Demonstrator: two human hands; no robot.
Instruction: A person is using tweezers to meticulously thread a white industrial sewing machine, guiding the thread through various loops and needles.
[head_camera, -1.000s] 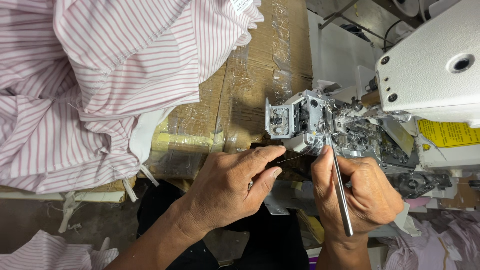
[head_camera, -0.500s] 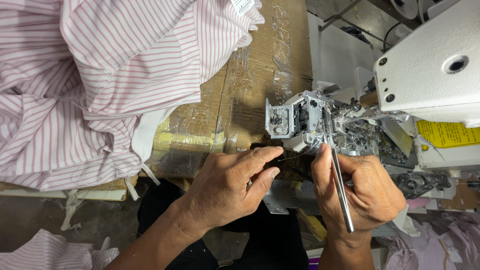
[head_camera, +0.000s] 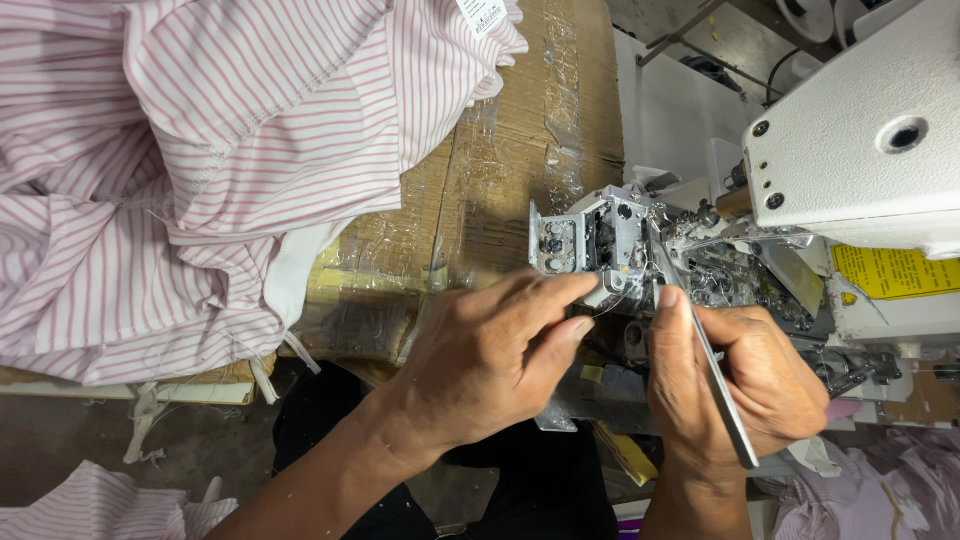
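My right hand (head_camera: 735, 385) grips long metal tweezers (head_camera: 705, 355), their tips pointing up into the open metal mechanism (head_camera: 600, 240) of a white sewing machine (head_camera: 870, 150). My left hand (head_camera: 490, 360) sits just left of it, thumb and forefinger pinched close together at the lower edge of the mechanism, apparently on a thin thread that is too fine to see clearly. Both hands nearly touch each other below the machine's looper area.
A heap of pink-and-white striped fabric (head_camera: 200, 160) covers the left half, lying on taped brown cardboard (head_camera: 500, 160). A yellow label (head_camera: 895, 270) is on the machine's right side. More striped cloth (head_camera: 90, 500) lies at the lower left; pale fabric scraps (head_camera: 880, 490) at lower right.
Nearly nothing differs. The tweezers' tips have edged slightly up toward the mechanism, and the left hand's fingers stay pinched in the same spot.
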